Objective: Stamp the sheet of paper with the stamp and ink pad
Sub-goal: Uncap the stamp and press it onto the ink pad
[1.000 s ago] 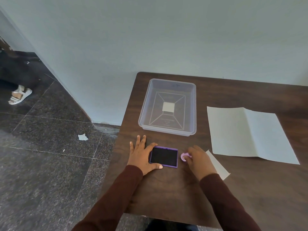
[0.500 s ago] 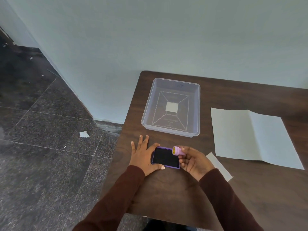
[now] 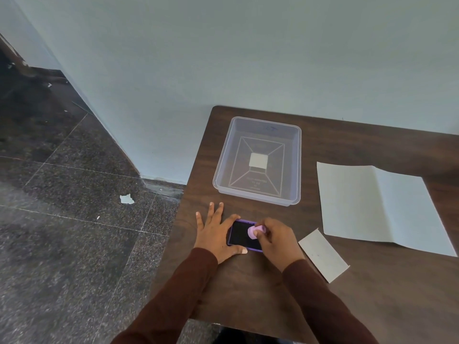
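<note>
A purple-framed ink pad (image 3: 238,235) with a black inking surface lies near the table's front left. My left hand (image 3: 215,232) rests flat beside it, thumb and forefinger bracing its left edge. My right hand (image 3: 275,240) grips a small pink round stamp (image 3: 255,230) and holds it over the pad's right part; whether it touches the pad I cannot tell. A white sheet of paper (image 3: 380,207) with a centre fold lies flat to the right.
A clear plastic tray (image 3: 295,167) stands behind the ink pad. A small white paper strip (image 3: 323,254) lies just right of my right hand. The dark wooden table (image 3: 248,294) ends at the left above a dark tiled floor (image 3: 62,219).
My right hand picked the stamp up from the table beside the pad, turned it and brought it over the pad's black surface. My left hand stayed on the pad's left edge.
</note>
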Available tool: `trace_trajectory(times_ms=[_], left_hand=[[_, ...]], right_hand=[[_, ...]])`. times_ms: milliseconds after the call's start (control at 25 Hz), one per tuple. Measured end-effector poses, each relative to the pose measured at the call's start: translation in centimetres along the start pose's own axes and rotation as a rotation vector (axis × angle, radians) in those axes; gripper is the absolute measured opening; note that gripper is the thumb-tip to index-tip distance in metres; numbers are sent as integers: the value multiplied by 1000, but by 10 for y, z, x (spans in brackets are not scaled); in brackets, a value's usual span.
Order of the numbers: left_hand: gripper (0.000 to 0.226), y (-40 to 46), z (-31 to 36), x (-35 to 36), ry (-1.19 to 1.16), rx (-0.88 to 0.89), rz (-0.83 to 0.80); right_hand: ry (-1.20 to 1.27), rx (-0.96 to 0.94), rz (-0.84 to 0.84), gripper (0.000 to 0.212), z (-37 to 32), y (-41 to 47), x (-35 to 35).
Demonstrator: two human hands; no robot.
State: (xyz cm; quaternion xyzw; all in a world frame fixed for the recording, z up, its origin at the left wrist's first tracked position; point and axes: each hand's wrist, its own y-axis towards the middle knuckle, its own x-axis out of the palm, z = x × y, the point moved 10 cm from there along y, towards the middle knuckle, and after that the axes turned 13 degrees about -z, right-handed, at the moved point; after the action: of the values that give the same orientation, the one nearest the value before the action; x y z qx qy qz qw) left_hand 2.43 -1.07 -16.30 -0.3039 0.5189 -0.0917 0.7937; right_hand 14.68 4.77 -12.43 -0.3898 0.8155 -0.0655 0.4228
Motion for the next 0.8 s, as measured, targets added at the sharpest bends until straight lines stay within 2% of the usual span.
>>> trace_trajectory(times_ms=[80,200,320,400,600,720,800], left_hand=[[90,-3,3,-2,6,13,22],[92,-10,11,-9,-59,91,93],[71,-20,22,-21,-177,218,189],[57,-24,27,-25,-349,282,199],[39,-26,33,-18,-875,362,133],[36,-28,42,-19,-981,382,123],[37,-29,40,-22,-1048,357,137]], right_hand=[[315,46,7,18,15,0,1],[914,139,-74,19,33,0,18],[1373,177,-212,25,26,-8,37],[1533,181,-273,32,20,-13,43],[1557,178,-311,40,12,-15,49],[1480,186,-305,44,8,-17,58],[1288,180,-223,47,13,-16,50]])
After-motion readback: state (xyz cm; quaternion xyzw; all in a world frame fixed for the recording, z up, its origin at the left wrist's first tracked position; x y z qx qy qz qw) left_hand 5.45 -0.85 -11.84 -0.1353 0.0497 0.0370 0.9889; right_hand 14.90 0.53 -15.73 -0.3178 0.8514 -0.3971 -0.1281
